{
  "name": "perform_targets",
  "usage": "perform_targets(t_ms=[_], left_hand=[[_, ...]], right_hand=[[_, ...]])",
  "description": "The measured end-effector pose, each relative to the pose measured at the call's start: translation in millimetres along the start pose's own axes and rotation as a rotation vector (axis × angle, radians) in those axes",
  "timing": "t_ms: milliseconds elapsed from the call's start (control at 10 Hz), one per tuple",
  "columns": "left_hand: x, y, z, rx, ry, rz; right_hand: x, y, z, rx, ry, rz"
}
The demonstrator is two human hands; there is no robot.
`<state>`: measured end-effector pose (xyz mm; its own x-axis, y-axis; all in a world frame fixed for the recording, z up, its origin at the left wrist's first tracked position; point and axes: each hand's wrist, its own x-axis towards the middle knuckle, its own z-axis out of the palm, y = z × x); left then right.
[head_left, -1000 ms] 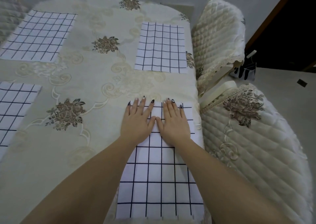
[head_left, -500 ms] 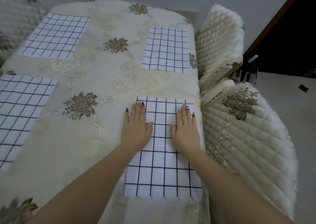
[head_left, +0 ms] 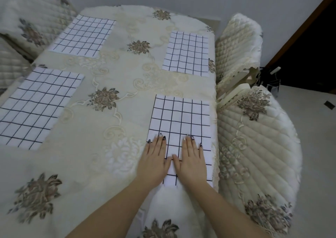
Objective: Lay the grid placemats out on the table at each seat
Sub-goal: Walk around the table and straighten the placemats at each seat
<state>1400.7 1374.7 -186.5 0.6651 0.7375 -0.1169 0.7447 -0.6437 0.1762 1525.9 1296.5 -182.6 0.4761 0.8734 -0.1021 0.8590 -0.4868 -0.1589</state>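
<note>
Head view looks down on two bare hands lying flat, side by side. The left hand (head_left: 154, 162) and the right hand (head_left: 192, 162) both have straight fingers with dark-painted nails, palms down, gripping nothing. Their thumbs point inward and almost meet. Both press on the near end of a white rectangular cloth placemat with a black grid (head_left: 181, 117). The right hand is wholly on it, while the left hand lies over its left edge. This mat lies flat at the table's right side, its long side running along the table edge.

Beneath it spreads a cream embroidered tablecloth (head_left: 118, 74) with brown flower motifs, covering the whole table. It bears three more grid mats of the same kind. A far-right placemat (head_left: 187, 54) sits beyond the first and apart from it, along the same edge. A near-left placemat (head_left: 36, 106) and a far-left placemat (head_left: 84, 36) sit along the opposite side. All four lie flat, none touching another.

Just beside the table on the right stand two chairs in cream quilted covers: a near right chair (head_left: 254, 146) level with the hands and a far right chair (head_left: 236, 43) by the far mat. More quilted chair covers (head_left: 27, 25) show at upper left. A dark doorway (head_left: 309, 46) opens at far right.
</note>
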Motion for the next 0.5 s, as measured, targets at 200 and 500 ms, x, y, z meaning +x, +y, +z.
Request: perform_targets(t_ms=[200, 500], left_hand=[[-10.0, -18.5, 0.1, 0.031, -0.016, -0.050], [-41.6, -24.9, -60.2, -1.036, 0.326, -0.572]], right_hand=[[-5.0, 16.0, -6.3, 0.014, -0.071, 0.008], [0.1, -20.3, -46.5, 0.488, -0.057, 0.063]])
